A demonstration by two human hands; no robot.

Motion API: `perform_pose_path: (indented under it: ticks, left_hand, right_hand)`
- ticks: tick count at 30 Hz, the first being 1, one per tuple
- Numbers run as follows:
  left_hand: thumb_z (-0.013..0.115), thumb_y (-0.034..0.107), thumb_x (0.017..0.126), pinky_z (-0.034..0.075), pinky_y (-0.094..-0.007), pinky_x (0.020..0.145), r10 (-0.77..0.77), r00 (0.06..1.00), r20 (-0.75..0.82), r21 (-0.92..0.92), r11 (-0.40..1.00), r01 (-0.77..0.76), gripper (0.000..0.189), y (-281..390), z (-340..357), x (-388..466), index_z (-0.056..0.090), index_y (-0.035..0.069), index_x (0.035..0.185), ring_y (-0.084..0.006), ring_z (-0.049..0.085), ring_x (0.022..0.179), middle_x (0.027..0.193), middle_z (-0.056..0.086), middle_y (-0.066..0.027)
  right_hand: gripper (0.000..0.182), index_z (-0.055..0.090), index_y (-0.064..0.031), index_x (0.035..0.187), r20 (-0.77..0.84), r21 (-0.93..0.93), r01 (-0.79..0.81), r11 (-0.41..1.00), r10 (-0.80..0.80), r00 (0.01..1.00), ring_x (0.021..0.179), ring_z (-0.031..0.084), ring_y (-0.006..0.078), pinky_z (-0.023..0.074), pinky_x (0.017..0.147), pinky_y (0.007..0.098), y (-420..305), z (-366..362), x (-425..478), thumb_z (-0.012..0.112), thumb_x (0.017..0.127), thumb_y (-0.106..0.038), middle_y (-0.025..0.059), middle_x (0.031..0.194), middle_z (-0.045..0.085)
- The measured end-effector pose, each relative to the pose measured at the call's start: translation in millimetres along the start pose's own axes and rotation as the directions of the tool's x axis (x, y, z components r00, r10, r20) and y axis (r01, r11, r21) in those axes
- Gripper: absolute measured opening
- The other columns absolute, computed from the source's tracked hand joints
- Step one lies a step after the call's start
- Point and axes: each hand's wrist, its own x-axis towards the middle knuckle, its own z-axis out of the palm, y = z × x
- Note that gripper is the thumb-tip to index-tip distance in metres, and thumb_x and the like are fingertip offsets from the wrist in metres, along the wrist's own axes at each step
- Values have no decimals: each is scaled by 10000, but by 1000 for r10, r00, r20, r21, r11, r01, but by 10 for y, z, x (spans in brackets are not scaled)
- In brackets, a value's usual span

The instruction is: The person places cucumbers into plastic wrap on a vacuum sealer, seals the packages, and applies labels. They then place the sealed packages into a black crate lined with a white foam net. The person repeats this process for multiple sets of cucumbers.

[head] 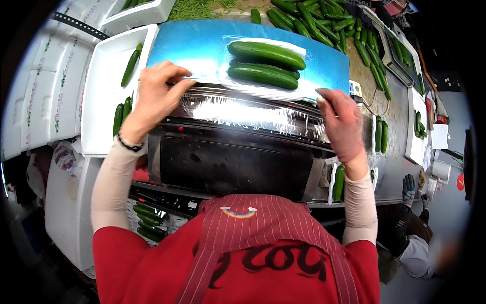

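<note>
Two cucumbers (265, 62) lie one behind the other on a white foam tray (254, 89), on a blue-looking plate (186, 41) of a film-wrapping machine. Clear plastic film seems to stretch around the tray. My left hand (159, 95) pinches the film's edge between thumb and fingers, to the left of the tray. To its right, my right hand (340, 123) pinches the film's other end. A roll of clear film (243, 114) lies just below the tray. Nearer my body is the machine's dark flat panel (231, 165).
White foam boxes (91, 114) with cucumbers stand at the left. Loose cucumbers (315, 22) and green beans (193, 9) cover the far table. A scale (396, 57) is at the far right. More packed cucumbers (339, 182) lie by my right arm. A gloved co-worker (410, 235) is at the lower right.
</note>
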Motion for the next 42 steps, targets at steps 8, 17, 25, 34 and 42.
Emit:
perform_pose_path:
  ticks: [8, 17, 25, 34, 42]
  left_hand:
    - [788, 143, 643, 366, -359, 795, 482, 839, 253, 422, 725, -544, 219, -208, -425, -143, 638, 126, 803, -172, 578, 772, 799, 581, 3]
    - [642, -32, 820, 442, -339, 608, 315, 941, 122, -177, 940, -292, 82, -12, 56, -170, 589, 32, 817, -217, 601, 736, 749, 536, -78]
    - [449, 50, 1016, 582, -434, 897, 226, 914, -337, -706, 582, -404, 137, 751, -451, 138, 540, -35, 1073, -344, 682, 1001, 1081, 628, -202]
    - [548, 162, 987, 507, -313, 905, -22, 991, -130, -119, 993, 7, 329, -262, 743, 1035, 574, -10, 1267, -216, 659, 1035, 1181, 657, -170]
    - [589, 169, 971, 459, -277, 805, -203, 976, -82, -412, 898, 153, 244, -173, 758, 760, 657, -4, 1130, -167, 551, 886, 1054, 548, -78]
  right_hand:
    - [405, 657, -157, 1066, 314, -213, 342, 915, -267, 911, 870, 593, 238, 430, 755, 367, 362, -292, -345, 683, 688, -15, 30, 963, 609]
    - [236, 635, -67, 935, 17, 114, 339, 934, -343, 939, 832, 630, 271, 503, 711, 368, 61, -104, -416, 665, 736, 56, 69, 932, 636]
    - [162, 570, 60, 1099, -501, 622, 373, 688, -17, 865, 1009, 642, 263, 573, 881, 353, -571, -678, -13, 542, 965, -24, 218, 1155, 576]
    - [273, 656, 2, 975, -51, 80, -34, 996, 39, 998, 1010, 594, 405, 472, 911, 447, 550, 645, 836, 514, 974, -232, 226, 1042, 642]
    - [271, 624, 46, 1091, -113, 448, -294, 844, 380, 918, 964, 622, 352, 483, 864, 368, 225, 751, 620, 527, 982, -181, 218, 1044, 649]
